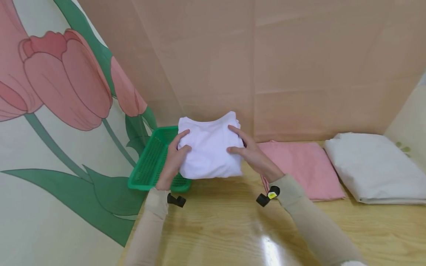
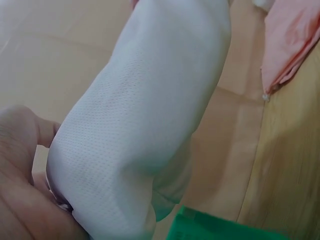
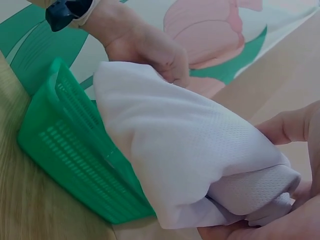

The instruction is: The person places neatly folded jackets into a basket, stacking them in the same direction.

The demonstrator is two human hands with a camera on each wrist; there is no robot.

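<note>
A folded white shirt (image 1: 209, 147) with a curved neckline is held up off the table between both hands. My left hand (image 1: 173, 159) grips its left side, thumb and fingertip lying on the front face. On the opposite side my right hand (image 1: 254, 153) grips the shirt, thumb and forefinger on the front and the other fingers behind, partly hidden. In the right wrist view, the layered folds of the shirt (image 3: 175, 135) show near the right hand (image 3: 300, 165). Just behind and left of the shirt stands a green plastic basket (image 1: 141, 177), partly covered by it.
A folded pink cloth (image 1: 303, 170) lies on the wooden table (image 1: 216, 221) to the right, with a thick folded grey-white cloth (image 1: 376, 166) beside it. A tulip-painted wall (image 1: 66, 81) borders the left, and a brown covering (image 1: 206, 55) hangs at the back.
</note>
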